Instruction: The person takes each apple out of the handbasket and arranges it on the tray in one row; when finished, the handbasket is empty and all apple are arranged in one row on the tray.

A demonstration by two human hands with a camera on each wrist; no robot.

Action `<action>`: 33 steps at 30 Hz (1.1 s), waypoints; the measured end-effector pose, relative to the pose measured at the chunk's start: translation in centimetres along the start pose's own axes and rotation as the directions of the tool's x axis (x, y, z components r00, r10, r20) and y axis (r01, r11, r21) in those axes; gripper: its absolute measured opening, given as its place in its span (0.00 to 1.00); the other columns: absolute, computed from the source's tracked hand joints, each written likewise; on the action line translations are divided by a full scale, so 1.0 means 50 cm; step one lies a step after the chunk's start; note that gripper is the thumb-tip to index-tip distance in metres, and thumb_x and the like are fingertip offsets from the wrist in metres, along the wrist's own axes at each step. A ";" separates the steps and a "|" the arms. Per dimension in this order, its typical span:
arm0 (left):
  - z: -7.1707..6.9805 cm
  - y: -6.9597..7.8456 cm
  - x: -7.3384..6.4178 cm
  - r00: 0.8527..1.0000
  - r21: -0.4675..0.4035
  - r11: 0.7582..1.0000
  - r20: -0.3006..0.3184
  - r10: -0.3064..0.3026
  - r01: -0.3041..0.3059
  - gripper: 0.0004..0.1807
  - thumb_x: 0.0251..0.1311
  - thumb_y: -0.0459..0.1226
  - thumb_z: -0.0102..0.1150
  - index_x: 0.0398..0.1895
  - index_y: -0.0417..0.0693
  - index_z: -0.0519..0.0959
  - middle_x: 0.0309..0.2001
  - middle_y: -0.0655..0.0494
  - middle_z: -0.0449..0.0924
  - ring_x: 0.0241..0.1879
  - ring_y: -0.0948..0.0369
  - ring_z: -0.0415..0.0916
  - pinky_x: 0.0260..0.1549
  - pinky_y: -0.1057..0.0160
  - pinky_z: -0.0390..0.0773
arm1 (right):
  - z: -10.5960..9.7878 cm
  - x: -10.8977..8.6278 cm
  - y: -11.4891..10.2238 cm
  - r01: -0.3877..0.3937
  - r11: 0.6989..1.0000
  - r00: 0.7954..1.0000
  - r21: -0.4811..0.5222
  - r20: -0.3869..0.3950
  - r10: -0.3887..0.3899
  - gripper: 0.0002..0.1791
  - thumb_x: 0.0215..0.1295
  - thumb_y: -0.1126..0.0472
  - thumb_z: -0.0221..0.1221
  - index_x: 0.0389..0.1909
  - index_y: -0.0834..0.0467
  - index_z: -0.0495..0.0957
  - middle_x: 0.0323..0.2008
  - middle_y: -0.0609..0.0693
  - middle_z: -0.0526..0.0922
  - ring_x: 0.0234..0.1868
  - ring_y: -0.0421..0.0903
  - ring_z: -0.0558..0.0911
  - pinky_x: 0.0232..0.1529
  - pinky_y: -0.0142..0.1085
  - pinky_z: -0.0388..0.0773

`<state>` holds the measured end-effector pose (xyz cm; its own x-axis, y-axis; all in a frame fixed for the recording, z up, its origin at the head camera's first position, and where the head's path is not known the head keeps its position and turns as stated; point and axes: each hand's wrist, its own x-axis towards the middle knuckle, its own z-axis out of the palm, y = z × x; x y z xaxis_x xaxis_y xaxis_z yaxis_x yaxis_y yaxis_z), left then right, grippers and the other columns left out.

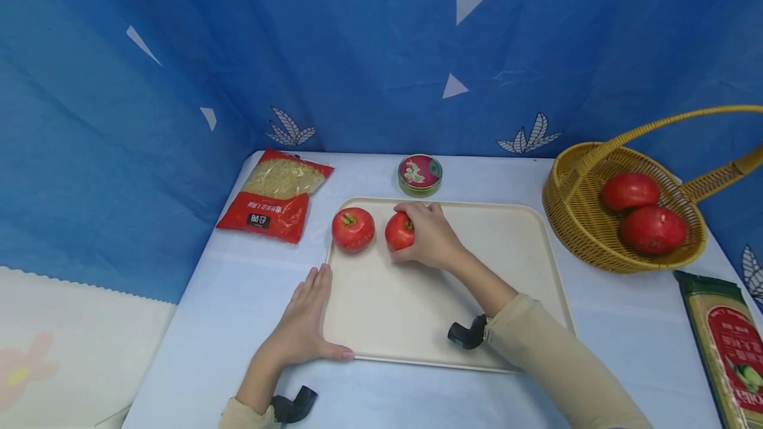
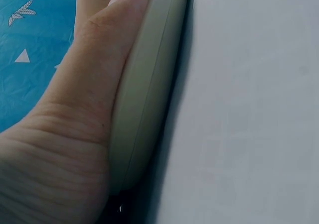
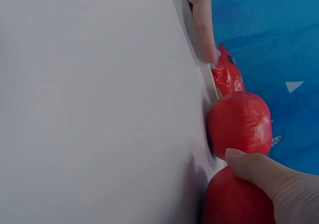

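Observation:
A cream tray [image 1: 489, 270] lies on the table, with a red apple [image 1: 353, 229] at its far left corner. Beside that apple, my right hand [image 1: 430, 238] grips a second apple [image 1: 400, 231] between thumb and fingers. In the right wrist view the thumb lies on the held apple [image 3: 237, 199], and the other apple [image 3: 240, 122] is just beyond it. My left hand [image 1: 301, 323] rests against the tray's near left corner, fingers straight along the left side and thumb on the front edge. The left wrist view shows that thumb [image 2: 89, 74] along the tray rim [image 2: 144, 94].
A yellow wicker basket [image 1: 563, 217] with two red fruits [image 1: 654, 229] stands at the right. Behind the tray is a round tin [image 1: 420, 174]. A red bag of noodles [image 1: 271, 197] lies at the left, a long green-and-red packet [image 1: 730, 349] at the right. Blue curtains border the table.

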<state>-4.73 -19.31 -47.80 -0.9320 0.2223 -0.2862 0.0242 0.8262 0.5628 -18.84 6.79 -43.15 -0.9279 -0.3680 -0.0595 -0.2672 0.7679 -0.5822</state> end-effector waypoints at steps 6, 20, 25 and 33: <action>0.000 -0.002 0.001 1.000 0.002 1.000 -0.007 0.005 -0.005 0.86 0.21 0.72 0.75 0.80 0.50 0.32 0.82 0.52 0.32 0.81 0.50 0.27 0.77 0.42 0.37 | 0.007 0.006 -0.008 0.013 0.999 1.000 -0.037 -0.004 -0.013 0.50 0.39 0.47 0.80 0.68 0.45 0.67 0.61 0.48 0.73 0.62 0.52 0.65 0.46 0.49 0.85; -0.002 -0.003 0.000 1.000 -0.005 1.000 -0.003 0.012 -0.012 0.85 0.23 0.72 0.75 0.80 0.51 0.32 0.82 0.52 0.31 0.81 0.49 0.27 0.77 0.41 0.38 | 0.003 0.005 0.000 0.016 0.999 0.999 -0.033 0.046 -0.015 0.54 0.40 0.42 0.79 0.71 0.42 0.62 0.66 0.46 0.68 0.66 0.50 0.62 0.49 0.49 0.84; -0.006 0.002 -0.002 1.000 -0.009 1.000 0.001 0.011 -0.011 0.85 0.24 0.71 0.76 0.80 0.49 0.33 0.82 0.52 0.32 0.81 0.49 0.27 0.77 0.41 0.37 | -0.011 -0.002 0.011 0.016 1.000 0.996 0.005 0.087 -0.016 0.57 0.40 0.45 0.79 0.73 0.41 0.59 0.68 0.46 0.67 0.66 0.50 0.63 0.48 0.51 0.84; -0.007 0.005 -0.002 1.000 -0.007 1.000 0.004 0.011 -0.011 0.85 0.23 0.70 0.76 0.80 0.49 0.33 0.82 0.52 0.32 0.81 0.49 0.28 0.77 0.41 0.37 | -0.014 -0.004 0.012 -0.014 1.000 0.995 0.026 0.096 0.011 0.57 0.42 0.46 0.79 0.74 0.43 0.58 0.69 0.47 0.66 0.67 0.51 0.65 0.48 0.52 0.84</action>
<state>-4.76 -19.30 -47.35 -0.9302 0.2337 -0.2831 0.0319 0.8198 0.5718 -19.01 7.70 -42.91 -0.9017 -0.4079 -0.1435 -0.2475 0.7590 -0.6022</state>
